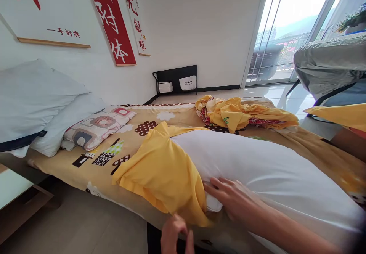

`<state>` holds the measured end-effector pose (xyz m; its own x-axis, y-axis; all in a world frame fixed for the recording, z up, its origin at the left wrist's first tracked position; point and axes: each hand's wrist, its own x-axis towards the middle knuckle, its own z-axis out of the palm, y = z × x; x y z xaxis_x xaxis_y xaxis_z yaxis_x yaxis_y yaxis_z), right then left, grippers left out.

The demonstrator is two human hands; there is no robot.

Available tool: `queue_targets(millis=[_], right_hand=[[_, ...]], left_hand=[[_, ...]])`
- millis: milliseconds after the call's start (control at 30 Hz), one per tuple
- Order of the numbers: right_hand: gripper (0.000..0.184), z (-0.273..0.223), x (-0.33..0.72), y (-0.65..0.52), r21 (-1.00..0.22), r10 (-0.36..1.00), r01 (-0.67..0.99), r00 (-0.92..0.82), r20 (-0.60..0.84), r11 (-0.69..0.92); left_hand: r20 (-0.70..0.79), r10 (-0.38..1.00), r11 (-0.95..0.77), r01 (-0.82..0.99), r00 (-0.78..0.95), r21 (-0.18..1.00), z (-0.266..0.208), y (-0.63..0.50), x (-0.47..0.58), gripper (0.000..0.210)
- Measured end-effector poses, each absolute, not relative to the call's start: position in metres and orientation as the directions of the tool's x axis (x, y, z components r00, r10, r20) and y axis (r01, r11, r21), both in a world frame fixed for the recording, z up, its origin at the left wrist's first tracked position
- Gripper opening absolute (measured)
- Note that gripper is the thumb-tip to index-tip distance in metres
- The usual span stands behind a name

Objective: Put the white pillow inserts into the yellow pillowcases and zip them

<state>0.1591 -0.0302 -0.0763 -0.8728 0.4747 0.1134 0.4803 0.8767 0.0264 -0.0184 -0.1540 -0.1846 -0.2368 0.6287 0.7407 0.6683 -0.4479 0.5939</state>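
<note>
A large white pillow (243, 151) lies across the bed, with its left end inside a yellow pillowcase (160, 162). A small white corner of the pillow shows at the case's opening on the near side. My right hand (228, 195) rests on the pillow, fingers stretched toward the rim of the case and touching around it. At the bed's near edge, my left hand (175, 233) is curled just below the case's lower hem, thumb and index finger close together. It seems to pinch the hem, though blur partly hides the contact.
Crumpled yellow bedding (228, 113) lies at the bed's far side. A patterned cushion (100, 126) and white pillows (42, 101) are at the left end. A small table (17, 189) stands at left, a covered chair (328, 63) at right. The patterned sheet (120, 196) hangs over the near edge.
</note>
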Motion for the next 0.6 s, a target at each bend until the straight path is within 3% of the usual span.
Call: queue_targets(millis=[67, 200, 267, 400, 600], right_hand=[[0.057, -0.079, 0.158, -0.029, 0.029, 0.46, 0.467, -0.878, 0.131, 0.884], [0.054, -0.083, 0.156, -0.031, 0.057, 0.436, 0.454, -0.879, 0.193, 0.889], [0.054, -0.084, 0.158, -0.032, 0.078, 0.426, 0.45, -0.878, 0.217, 0.889], [0.05, -0.086, 0.161, -0.032, 0.105, 0.405, 0.445, -0.873, 0.272, 0.889], [0.053, -0.087, 0.159, -0.031, 0.105, 0.412, 0.448, -0.876, 0.252, 0.888]], left_hand=[[0.72, 0.549, -0.212, 0.763, -0.425, 0.611, -0.186, -0.157, -0.04, 0.01], [0.727, 0.555, -0.058, 0.853, -0.404, 0.519, -0.188, -0.144, -0.049, 0.042], [0.735, 0.562, -0.062, 0.868, -0.378, 0.493, -0.19, -0.134, -0.047, 0.039], [0.759, 0.576, -0.179, 0.86, -0.302, 0.478, -0.191, -0.125, -0.052, 0.006], [0.664, 0.7, -0.321, 0.714, -0.263, 0.622, -0.185, -0.141, -0.066, 0.017]])
